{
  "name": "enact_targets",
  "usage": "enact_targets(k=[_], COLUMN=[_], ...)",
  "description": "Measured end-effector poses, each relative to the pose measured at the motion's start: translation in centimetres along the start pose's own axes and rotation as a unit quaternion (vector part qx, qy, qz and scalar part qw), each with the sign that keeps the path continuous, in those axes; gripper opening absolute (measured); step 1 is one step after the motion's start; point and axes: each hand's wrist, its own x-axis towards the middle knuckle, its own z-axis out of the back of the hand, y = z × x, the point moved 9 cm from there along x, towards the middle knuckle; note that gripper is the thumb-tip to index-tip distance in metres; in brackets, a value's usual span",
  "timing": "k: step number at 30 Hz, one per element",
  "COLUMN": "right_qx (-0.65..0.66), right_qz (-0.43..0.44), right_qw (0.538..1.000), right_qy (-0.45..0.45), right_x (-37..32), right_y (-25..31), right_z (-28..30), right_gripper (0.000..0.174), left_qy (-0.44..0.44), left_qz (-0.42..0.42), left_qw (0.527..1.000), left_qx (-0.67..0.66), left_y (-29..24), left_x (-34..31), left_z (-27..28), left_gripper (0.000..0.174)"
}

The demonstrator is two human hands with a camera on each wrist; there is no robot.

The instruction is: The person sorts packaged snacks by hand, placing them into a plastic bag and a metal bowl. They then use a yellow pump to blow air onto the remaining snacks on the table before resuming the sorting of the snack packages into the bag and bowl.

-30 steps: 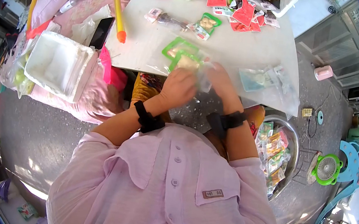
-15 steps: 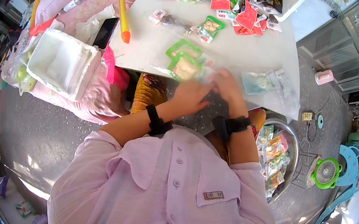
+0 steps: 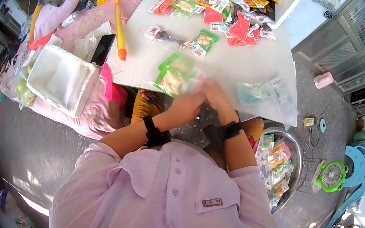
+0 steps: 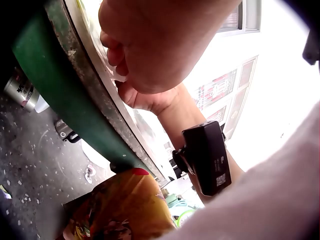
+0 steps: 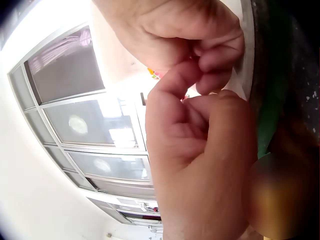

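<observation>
A clear plastic bag (image 3: 194,79) with two green-edged food packets (image 3: 172,81) in it lies at the table's front edge. My left hand (image 3: 186,106) and right hand (image 3: 217,96) meet at the bag's right end, fingertips together. Both hands have their fingers curled, pinching the bag's end, which they largely hide. In the left wrist view my left hand (image 4: 155,45) is close to the camera, with the right hand (image 4: 150,100) just beyond it. The right wrist view shows the right hand's (image 5: 195,140) bent index finger and thumb against the left hand's (image 5: 190,30) curled fingers.
More clear bags (image 3: 265,95) lie right on the table (image 3: 137,73). Behind are a green packet (image 3: 204,42), a dark wrapped item (image 3: 170,37) and a heap of packets (image 3: 224,9). A metal basin (image 3: 297,159) of packets stands right, a white foam box (image 3: 53,79) left.
My left hand has moved off the packets to the right, towards the right hand, and its spread fingers have curled in at the bag's end. The right hand stays there.
</observation>
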Motion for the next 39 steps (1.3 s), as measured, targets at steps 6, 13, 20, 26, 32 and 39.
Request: enact_targets(k=[6, 13, 20, 26, 32, 39], right_qx=[-0.252, -0.391, -0.415, -0.413, -0.423, -0.424], right_qz=[0.129, 0.324, 0.383, 0.392, 0.399, 0.400], right_qw=[0.948, 0.813, 0.774, 0.771, 0.759, 0.758], right_qy=[-0.142, -0.284, -0.286, -0.287, -0.291, -0.294], right_x=[-0.2, -3.4, -4.4, -4.5, -4.5, -4.8], right_y=[0.8, 3.6, 4.0, 4.1, 4.2, 4.5], right_z=[4.6, 4.3, 3.2, 3.1, 3.0, 2.8], right_gripper=[0.014, 0.011, 0.014, 0.015, 0.015, 0.016], left_qy=[0.045, 0.071, 0.079, 0.112, 0.102, 0.121], left_qz=[-0.021, 0.007, 0.084, 0.059, -0.001, -0.016], left_qw=[0.999, 0.996, 0.983, 0.937, 0.909, 0.900], left_qx=[-0.012, 0.056, 0.143, 0.325, 0.404, 0.419], left_y=[0.6, 8.7, 17.0, 17.8, 18.2, 17.0], left_x=[2.8, 11.7, 20.3, 24.2, 25.9, 26.3], left_z=[2.1, 1.4, -2.4, -5.3, -7.2, -6.1], left_gripper=[0.020, 0.014, 0.023, 0.023, 0.018, 0.016])
